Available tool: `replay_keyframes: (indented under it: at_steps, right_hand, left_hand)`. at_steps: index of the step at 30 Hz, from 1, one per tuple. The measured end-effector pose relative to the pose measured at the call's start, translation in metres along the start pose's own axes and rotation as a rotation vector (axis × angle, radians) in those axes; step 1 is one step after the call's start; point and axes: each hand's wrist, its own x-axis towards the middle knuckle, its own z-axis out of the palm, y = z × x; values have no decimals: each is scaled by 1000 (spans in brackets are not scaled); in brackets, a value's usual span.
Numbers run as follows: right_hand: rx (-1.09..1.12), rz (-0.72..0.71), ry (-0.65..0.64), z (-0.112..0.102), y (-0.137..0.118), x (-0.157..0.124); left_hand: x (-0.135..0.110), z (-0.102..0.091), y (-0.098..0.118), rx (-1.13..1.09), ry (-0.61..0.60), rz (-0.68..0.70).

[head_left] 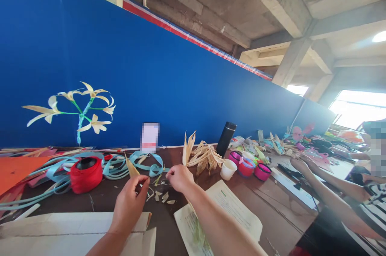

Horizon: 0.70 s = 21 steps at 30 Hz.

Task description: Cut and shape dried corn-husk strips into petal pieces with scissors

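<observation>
My left hand (131,199) is closed, thumb against the curled fingers, with a pointed piece of dry corn husk (131,166) sticking up from it. To its right, my right hand (181,178) is pinched over the table; what sits between its fingertips is too small to make out. Small husk scraps (165,197) lie on the brown table between the hands. Behind them runs a loop of light blue ribbon (156,169). A bundle of dry corn husks (205,155) rests beyond my right hand.
A red roll of ribbon (87,175) stands left, near a husk flower (81,117) against the blue partition (181,87). An open booklet (238,207) lies under my right forearm. Cups (228,169) and a black flask (226,139) stand behind. Another person's hands (303,165) work at right.
</observation>
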Motion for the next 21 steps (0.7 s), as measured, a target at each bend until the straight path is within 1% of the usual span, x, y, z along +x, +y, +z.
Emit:
replay_keyframes:
  at_steps: [3, 8, 14, 21]
  right_hand:
    - [-29, 63, -30, 11, -7, 17]
    - [-91, 145, -49, 22, -16, 38]
    - [-134, 180, -73, 24, -26, 52]
    - [-150, 177, -68, 23, -32, 58]
  left_hand:
    - [0, 1, 0, -20, 2, 26]
    - [0, 1, 3, -4, -19, 12]
    - [-1, 5, -1, 11, -27, 26]
    - [-2, 5, 2, -23, -60, 16]
